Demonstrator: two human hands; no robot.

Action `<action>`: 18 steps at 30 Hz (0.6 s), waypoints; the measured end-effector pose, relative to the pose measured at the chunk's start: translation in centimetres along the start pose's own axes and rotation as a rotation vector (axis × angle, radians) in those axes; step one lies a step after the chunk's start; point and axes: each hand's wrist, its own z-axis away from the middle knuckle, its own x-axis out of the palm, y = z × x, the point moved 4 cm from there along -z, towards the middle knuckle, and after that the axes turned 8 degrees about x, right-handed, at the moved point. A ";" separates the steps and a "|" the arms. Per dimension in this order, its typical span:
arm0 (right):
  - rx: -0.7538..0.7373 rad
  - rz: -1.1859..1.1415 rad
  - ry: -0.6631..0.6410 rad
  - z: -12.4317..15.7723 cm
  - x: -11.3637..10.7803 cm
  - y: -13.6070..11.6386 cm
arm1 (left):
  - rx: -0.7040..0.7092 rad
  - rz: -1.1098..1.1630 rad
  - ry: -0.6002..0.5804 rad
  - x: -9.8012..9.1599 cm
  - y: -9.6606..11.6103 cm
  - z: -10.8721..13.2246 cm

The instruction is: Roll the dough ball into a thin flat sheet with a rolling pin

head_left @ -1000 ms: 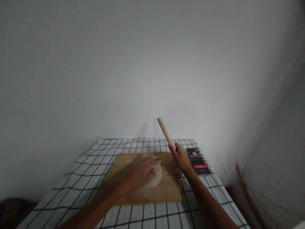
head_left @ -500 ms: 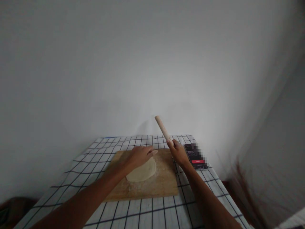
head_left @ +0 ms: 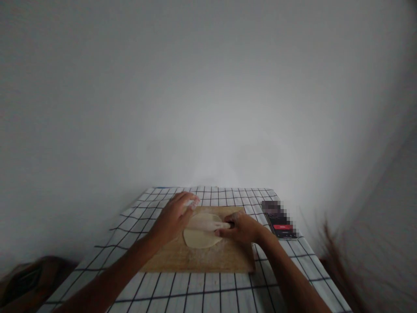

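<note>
Right hand (head_left: 239, 227) is gripping the right end of a rolling pin (head_left: 210, 225), with the fingers closed around it. Left hand (head_left: 176, 215) is open, its fingers a little bent and the thumb apart, over the far left part of the board (head_left: 169, 262); whether it touches the left end of the pin, I cannot tell, because this end is blurred. The pin lies sideways across the dough (head_left: 202, 241), which is flat and roundish, in the middle of the board. Between the dough and the near edge of the board a band of floury wood shows, and more wood lies toward the near right corner. The far left corner of the board is hidden by the left hand. Around the board, the checked cloth (head_left: 211, 293) covers the table: a wide strip in front, a narrower strip toward the far edge. On the right, a narrow strip separates the board from a phone (head_left: 276, 219), which lies close to the right edge of the table. The far edge is near the pale wall (head_left: 208, 95).
</note>
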 end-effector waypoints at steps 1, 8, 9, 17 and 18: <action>0.010 0.017 -0.015 0.1 0.3 -0.3 | -0.004 -0.025 -0.060 1.1 -0.1 1.3; 0.103 0.099 -0.002 0.1 0.5 -0.4 | 0.065 -0.269 -0.153 5.6 -3.4 5.2; 0.125 0.113 0.025 0.0 0.5 -0.2 | 0.080 -0.282 -0.173 5.9 -3.8 4.8; 0.224 0.291 0.348 -1.6 0.8 1.6 | 0.058 -0.237 -0.232 7.5 -6.2 -1.3; 0.233 0.319 0.380 -1.8 0.8 1.8 | 0.046 -0.233 -0.228 7.8 -6.5 -2.1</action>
